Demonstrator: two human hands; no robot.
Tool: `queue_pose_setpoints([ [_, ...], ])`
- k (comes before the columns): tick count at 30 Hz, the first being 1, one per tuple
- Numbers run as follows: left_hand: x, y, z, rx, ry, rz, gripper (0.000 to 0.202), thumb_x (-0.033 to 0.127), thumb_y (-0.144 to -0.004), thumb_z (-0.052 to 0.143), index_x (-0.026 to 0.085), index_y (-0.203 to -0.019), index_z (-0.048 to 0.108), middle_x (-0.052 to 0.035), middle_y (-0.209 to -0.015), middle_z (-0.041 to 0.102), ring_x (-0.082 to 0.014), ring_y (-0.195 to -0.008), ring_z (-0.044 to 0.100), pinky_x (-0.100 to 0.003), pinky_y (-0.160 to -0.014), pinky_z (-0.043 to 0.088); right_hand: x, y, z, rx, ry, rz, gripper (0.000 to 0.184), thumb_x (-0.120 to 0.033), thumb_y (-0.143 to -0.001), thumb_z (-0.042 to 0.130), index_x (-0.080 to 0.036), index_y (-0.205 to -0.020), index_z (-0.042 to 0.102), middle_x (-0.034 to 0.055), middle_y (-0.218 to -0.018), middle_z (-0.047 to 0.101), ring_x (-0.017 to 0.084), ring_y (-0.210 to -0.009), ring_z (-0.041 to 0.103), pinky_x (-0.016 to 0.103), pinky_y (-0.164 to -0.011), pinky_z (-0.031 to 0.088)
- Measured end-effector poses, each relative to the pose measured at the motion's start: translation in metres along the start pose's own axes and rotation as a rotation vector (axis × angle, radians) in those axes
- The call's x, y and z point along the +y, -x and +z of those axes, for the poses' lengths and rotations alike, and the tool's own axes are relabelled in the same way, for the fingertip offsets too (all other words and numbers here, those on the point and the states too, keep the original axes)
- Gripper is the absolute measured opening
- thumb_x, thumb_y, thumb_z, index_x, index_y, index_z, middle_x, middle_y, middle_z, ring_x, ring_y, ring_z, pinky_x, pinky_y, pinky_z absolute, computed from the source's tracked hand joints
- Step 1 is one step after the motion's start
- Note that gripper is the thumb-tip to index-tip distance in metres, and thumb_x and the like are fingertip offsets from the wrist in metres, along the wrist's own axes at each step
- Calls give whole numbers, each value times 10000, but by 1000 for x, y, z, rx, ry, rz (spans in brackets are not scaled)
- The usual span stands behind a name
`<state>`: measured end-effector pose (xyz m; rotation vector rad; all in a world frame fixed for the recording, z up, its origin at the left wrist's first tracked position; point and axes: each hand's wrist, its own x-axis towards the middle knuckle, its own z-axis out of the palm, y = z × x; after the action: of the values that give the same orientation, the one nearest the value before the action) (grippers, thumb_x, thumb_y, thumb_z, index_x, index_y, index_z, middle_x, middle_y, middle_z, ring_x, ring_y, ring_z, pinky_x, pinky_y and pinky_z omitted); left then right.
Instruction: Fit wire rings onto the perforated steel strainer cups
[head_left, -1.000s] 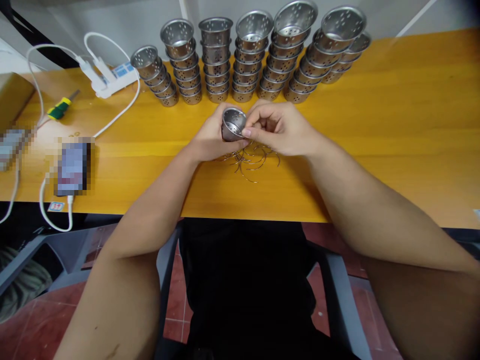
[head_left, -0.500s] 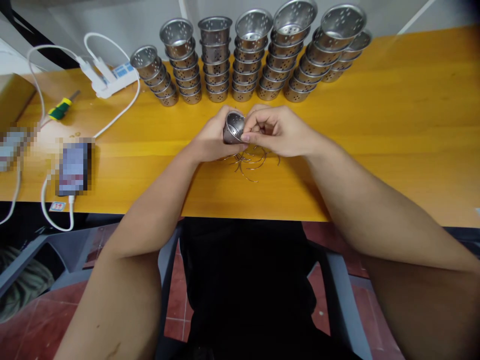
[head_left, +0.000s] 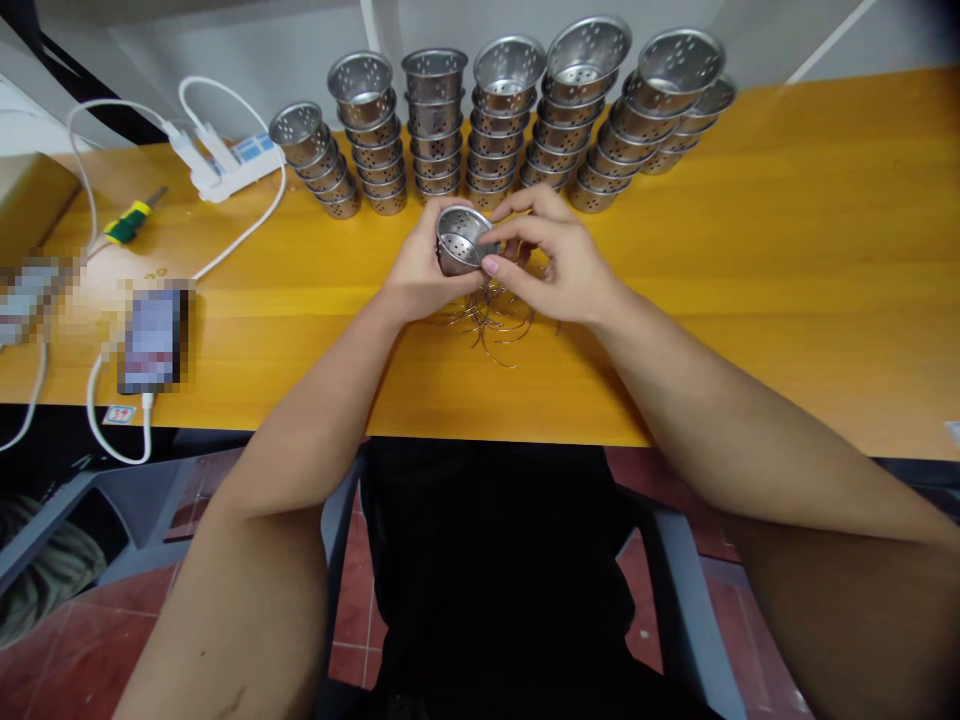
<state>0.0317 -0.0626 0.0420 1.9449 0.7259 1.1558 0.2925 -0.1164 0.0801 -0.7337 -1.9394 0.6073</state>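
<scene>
A small perforated metal cup (head_left: 457, 238) is gripped by my left hand (head_left: 417, 268), whose fingers wrap round its left side and underside. Its mouth tilts up towards me, showing the holed bottom inside. At the cup's right rim, the thumb and fingertips of my right hand (head_left: 561, 252) hold the edge, with the other fingers curled loosely. Whether a wire sits between those fingertips I cannot tell. Below both hands a loose bunch of thin curved metal wires (head_left: 491, 325) lies on the yellow table (head_left: 750, 300).
Several stacks of perforated metal cups (head_left: 435, 120) line the table's back. On the left are a white power strip (head_left: 236, 170) with cables, a green-and-yellow screwdriver (head_left: 129, 224), a phone (head_left: 154, 338) on a charging cable and a brown box (head_left: 34, 205).
The cup has turned so its mouth opens more towards me. My right hand's fingers have spread from a tight pinch and lie over the rim. The view has shifted slightly.
</scene>
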Motion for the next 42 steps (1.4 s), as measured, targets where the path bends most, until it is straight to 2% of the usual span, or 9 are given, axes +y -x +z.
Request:
queue_pose_setpoints([
  [4, 1, -1, 4, 7, 10, -58, 1148, 926, -666, 1124, 402, -1552, 615, -26, -1345, 806, -301, -1291, 691, -621, -1250, 675, 0, 1, 4, -10, 36, -70, 563, -913, -1043, 885, -399, -1261, 963, 153, -1501, 805, 485, -1506, 734, 759, -1317, 651],
  [9, 2, 1, 5, 70, 0, 61, 1079, 938, -791, 1033, 316, -1559, 602, -121, -1492, 779, -348, -1346, 786, -605, -1200, 695, 3, 1, 3, -14, -8, -20, 667, -867, -989, 985, -382, -1438, 899, 136, -1545, 816, 413, -1248, 841, 628, -1128, 763],
  [13, 2, 2, 3, 84, -109, 32, 1047, 826, -845, 1060, 271, -1591, 579, -155, -1506, 749, -374, -1402, 798, -588, -1213, 683, 1, 1, 2, -13, -12, -18, 644, -867, -993, 985, -368, -1389, 896, 138, -1517, 826, 382, -1175, 844, 582, -1069, 782],
  [20, -1, 3, 1, 42, 5, 99, 1062, 959, -797, 1035, 357, -1545, 580, -94, -1405, 792, -302, -1215, 745, -608, -1107, 735, 3, 0, 3, -40, -11, -28, 584, -864, -1009, 969, -367, -1312, 929, 157, -1513, 814, 444, -1315, 813, 674, -1181, 736],
  [25, -6, 3, 3, 13, 21, 102, 1055, 946, -768, 1060, 420, -1539, 568, -62, -1353, 790, -280, -1135, 700, -597, -995, 713, 1, 1, 7, -103, 28, -35, 520, -828, -1059, 925, -357, -1279, 939, 154, -1542, 777, 482, -1479, 758, 736, -1295, 671],
  [29, -4, 4, 2, -49, -43, 35, 1077, 1009, -863, 948, 466, -1672, 491, -39, -1479, 801, -312, -1326, 691, -657, -1204, 652, -1, 3, 11, -120, 35, -20, 530, -816, -1106, 866, -344, -1341, 922, 162, -1594, 734, 436, -1436, 772, 664, -1312, 671],
  [32, -4, 3, 1, -83, -66, 26, 1113, 1051, -906, 891, 442, -1722, 440, -41, -1555, 778, -365, -1518, 677, -666, -1338, 595, -1, 4, 12, -86, 42, -20, 616, -848, -1083, 873, -348, -1442, 878, 169, -1594, 735, 454, -1484, 736, 684, -1361, 639],
  [36, 1, 6, 2, -65, -68, -20, 1216, 1064, -809, 983, 397, -1679, 457, -83, -1611, 746, -390, -1503, 724, -627, -1260, 694, -1, 1, 13, -78, 72, 15, 928, -942, -990, 908, -362, -1691, 728, 169, -1688, 710, 542, -1634, 631, 800, -1431, 549],
  [42, 10, 12, 5, -127, -91, 71, 1287, 1087, -954, 826, 263, -1807, 326, -213, -1780, 615, -438, -1660, 672, -648, -1374, 652, -7, -3, 6, -144, 119, 64, 1096, -887, -958, 939, -394, -1857, 554, 147, -1825, 645, 591, -1713, 574, 835, -1478, 471],
])
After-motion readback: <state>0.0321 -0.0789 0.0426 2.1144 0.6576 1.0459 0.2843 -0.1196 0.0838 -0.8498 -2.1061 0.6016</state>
